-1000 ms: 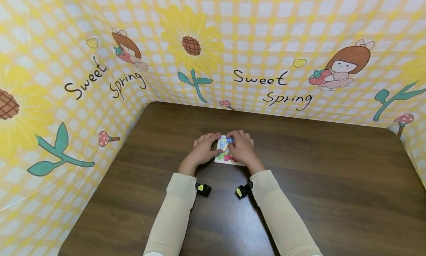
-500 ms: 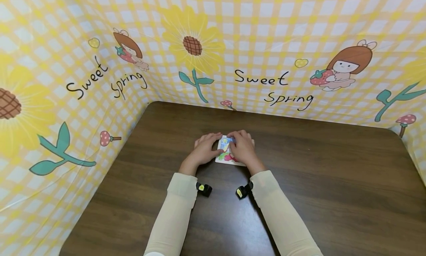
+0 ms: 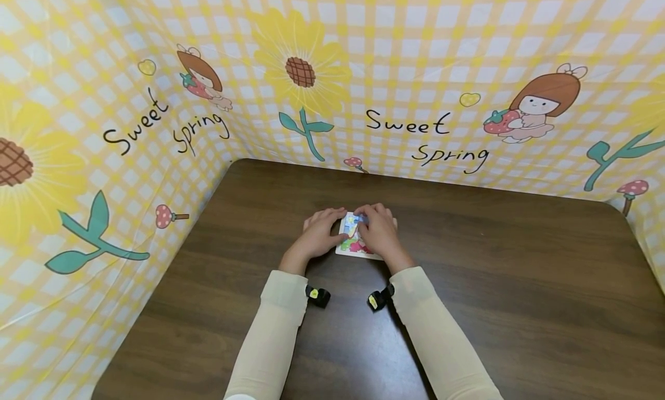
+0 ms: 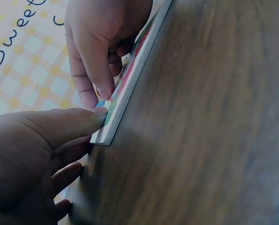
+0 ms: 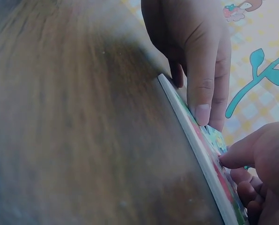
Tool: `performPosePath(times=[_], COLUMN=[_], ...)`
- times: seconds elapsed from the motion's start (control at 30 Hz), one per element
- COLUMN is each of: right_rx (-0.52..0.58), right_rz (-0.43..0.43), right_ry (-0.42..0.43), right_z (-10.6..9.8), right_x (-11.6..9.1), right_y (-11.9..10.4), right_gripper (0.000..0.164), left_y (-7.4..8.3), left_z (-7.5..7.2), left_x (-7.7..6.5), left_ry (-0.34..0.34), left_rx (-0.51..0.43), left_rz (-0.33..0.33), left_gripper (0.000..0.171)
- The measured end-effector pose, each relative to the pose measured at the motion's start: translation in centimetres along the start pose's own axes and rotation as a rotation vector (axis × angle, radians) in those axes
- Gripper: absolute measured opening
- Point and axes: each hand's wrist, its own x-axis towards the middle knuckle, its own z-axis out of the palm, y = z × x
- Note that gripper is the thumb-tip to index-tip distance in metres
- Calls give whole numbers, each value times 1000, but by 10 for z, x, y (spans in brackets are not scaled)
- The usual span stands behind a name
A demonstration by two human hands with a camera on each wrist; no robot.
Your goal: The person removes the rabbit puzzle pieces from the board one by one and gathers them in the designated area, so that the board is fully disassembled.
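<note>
A small jigsaw puzzle board [image 3: 354, 246] with a pale rim and a blue, green and red picture lies flat on the table. My left hand [image 3: 321, 232] holds its left side, the thumb on top of the picture and the other fingers along the edge. From the right, my right hand [image 3: 377, 228] covers much of the board. Its thumb and index finger pinch at a blue puzzle piece [image 3: 362, 219] near the far side, mostly hidden by the fingers. In the right wrist view the right thumb [image 5: 238, 153] meets the picture, with the other fingers curled behind.
The dark wooden table [image 3: 509, 284] extends around the board. A yellow checked cloth [image 3: 405, 53] with printed flowers and lettering stands along the back and left. Black wrist cameras [image 3: 318, 296] sit at both cream sleeves.
The blue piece shows slightly less between my right fingers than a second ago. Both hands and the board keep nearly the same place.
</note>
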Motion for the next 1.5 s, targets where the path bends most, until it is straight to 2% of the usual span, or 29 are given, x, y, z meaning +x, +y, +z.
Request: performPosePath(times=[0.33, 0.63, 1.0, 1.3, 1.5], right_rx=[71, 83, 104, 149, 198], right_rz=[-49, -15, -17, 5, 7], right_ry=[46, 73, 108, 150, 168], right_z=[-1, 1, 0, -7, -20], right_x=[2, 2, 3, -1, -7], right_y=[3, 3, 5, 10, 21], right_gripper=[18, 12, 11, 13, 14], left_y=[0, 1, -1, 0, -2], left_z=[-1, 0, 1, 4, 2], left_x=[0, -2, -1, 1, 0], left_ry=[-2, 14, 17, 7, 4], left_rx=[-7, -19, -5, -8, -21], left_rz=[-4, 4, 8, 15, 10], left_gripper=[62, 61, 61, 61, 61])
